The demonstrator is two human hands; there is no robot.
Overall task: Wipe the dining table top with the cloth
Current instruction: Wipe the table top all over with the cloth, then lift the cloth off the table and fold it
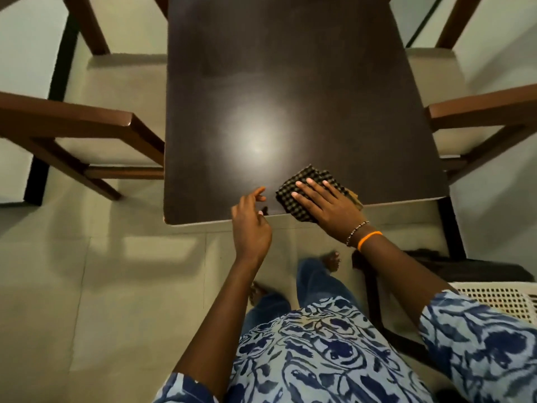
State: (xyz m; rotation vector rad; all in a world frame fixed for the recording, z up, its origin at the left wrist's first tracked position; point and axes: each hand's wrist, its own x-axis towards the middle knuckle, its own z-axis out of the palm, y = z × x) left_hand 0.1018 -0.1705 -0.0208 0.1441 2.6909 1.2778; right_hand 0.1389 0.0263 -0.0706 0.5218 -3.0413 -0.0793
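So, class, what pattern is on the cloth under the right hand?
The cloth has a small dark-and-tan check, clearest in the head view.

Illumination is dim and warm, from an overhead source. A round glare patch sits on the dark table top (290, 82) near its centre. Soft chair shadows fall across the floor tiles (72, 301) at lower left. Wide-angle distortion bends the table edges and the chairs (72, 123) outward toward the frame borders. Focus is slightly soft throughout, with mild blur at the feet
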